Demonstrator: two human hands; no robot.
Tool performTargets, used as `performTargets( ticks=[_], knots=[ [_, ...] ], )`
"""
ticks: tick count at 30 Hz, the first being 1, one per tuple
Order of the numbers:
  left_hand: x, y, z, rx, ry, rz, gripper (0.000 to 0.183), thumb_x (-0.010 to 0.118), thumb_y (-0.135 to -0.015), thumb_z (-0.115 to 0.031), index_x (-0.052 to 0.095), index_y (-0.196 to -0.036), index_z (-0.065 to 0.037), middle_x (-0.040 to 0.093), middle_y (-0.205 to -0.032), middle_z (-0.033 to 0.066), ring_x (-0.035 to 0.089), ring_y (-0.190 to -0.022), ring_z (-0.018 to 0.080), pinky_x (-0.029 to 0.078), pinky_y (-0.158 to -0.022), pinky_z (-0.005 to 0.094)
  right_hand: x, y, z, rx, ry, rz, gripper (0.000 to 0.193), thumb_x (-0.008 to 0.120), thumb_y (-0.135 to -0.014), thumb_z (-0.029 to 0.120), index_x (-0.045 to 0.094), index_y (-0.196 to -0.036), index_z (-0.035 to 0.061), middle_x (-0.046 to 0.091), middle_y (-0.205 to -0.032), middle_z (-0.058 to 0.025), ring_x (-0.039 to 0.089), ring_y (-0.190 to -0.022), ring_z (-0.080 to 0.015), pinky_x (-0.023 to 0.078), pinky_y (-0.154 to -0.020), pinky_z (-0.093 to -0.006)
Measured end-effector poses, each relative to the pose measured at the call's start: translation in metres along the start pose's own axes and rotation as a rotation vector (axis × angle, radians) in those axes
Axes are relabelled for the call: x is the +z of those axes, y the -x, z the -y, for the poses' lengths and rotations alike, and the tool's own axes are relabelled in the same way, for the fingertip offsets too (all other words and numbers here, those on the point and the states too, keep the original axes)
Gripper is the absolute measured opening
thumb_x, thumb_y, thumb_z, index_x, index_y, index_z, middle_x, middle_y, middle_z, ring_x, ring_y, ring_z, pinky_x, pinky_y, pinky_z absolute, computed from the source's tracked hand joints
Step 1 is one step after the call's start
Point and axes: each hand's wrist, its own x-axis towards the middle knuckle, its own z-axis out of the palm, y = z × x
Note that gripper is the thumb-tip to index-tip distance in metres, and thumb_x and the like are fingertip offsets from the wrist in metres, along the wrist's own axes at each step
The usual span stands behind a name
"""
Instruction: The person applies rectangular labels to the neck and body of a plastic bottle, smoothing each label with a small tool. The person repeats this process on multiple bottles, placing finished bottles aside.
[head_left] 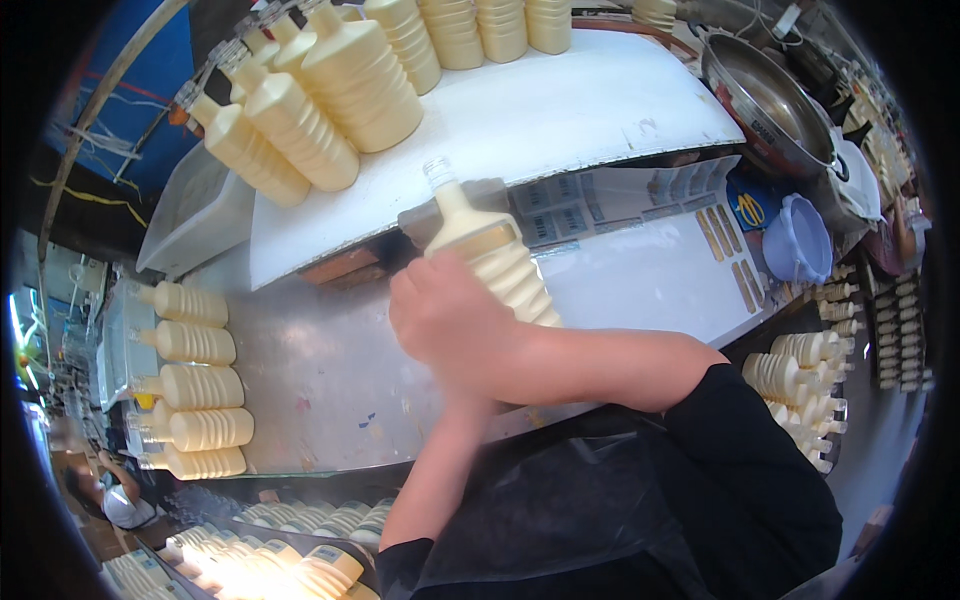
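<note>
A cream ribbed bottle [500, 265] with a clear threaded neck lies slantwise in front of me, neck toward the far side. A gold label strip [485, 240] runs across its shoulder. My right hand [435, 305], blurred, is closed in a fist against the bottle's left side, over the near end of the strip. What its fingers pinch is hidden. My left forearm [440, 470] rises from below and crosses under the right wrist. The left hand merges with the right one in the blur, so its fingers cannot be made out.
Several cream bottles [360, 85] stand on a raised white board [590, 90] at the back. More bottles [205, 385] lie along the left table edge. To the right are label sheets [560, 215], loose gold strips [715, 235], a lilac bucket [797, 240] and a metal pan [765, 95].
</note>
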Motion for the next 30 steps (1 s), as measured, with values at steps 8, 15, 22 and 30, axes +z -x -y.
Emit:
performTargets(
  ticks=[8,15,22,30],
  knots=[
    [-0.031,0.011,-0.04,0.107,-0.246,-0.225,0.095,0.073,-0.086,-0.043,0.028,-0.161,-0.005,0.033,-0.156,0.0299,0.033,-0.144,0.0453,0.024,-0.119,0.0525,-0.026,0.038,-0.063,0.415,-0.33,-0.315,0.026,0.071,-0.088,0.015,0.07,-0.11,0.0016,0.071,-0.088,-0.0145,0.07,-0.077,-0.0305,0.055,-0.067,-0.0371],
    [-0.024,0.004,-0.037,0.062,-0.095,-0.141,0.105,0.074,-0.081,-0.045,0.023,-0.162,-0.004,0.035,-0.154,0.0292,0.033,-0.143,0.0434,0.023,-0.121,0.0525,0.005,0.094,-0.083,0.995,-0.709,-0.308,0.03,0.07,-0.095,0.016,0.07,-0.121,0.0008,0.076,-0.101,-0.0151,0.072,-0.083,-0.0223,0.056,-0.074,-0.0331],
    [-0.021,0.006,-0.045,-0.129,0.1,-0.188,0.102,0.077,-0.081,-0.031,0.022,-0.162,-0.001,0.041,-0.151,0.0278,0.043,-0.138,0.042,0.034,-0.117,0.049,-0.025,0.081,-0.061,0.317,-0.368,-0.512,0.019,0.074,-0.08,0.006,0.074,-0.099,0.0072,0.075,-0.096,-0.0088,0.072,-0.085,-0.0269,0.054,-0.072,-0.0374],
    [-0.018,0.036,-0.041,-0.174,0.332,-0.137,0.096,0.074,-0.081,-0.019,0.023,-0.159,0.003,0.053,-0.143,0.0241,0.057,-0.13,0.0336,0.045,-0.11,0.0417,-0.038,0.102,-0.085,0.787,-0.943,-0.425,0.014,0.061,-0.098,0.003,0.072,-0.106,0.0024,0.065,-0.101,-0.0056,0.064,-0.095,-0.0145,0.052,-0.082,-0.0286]
  ],
)
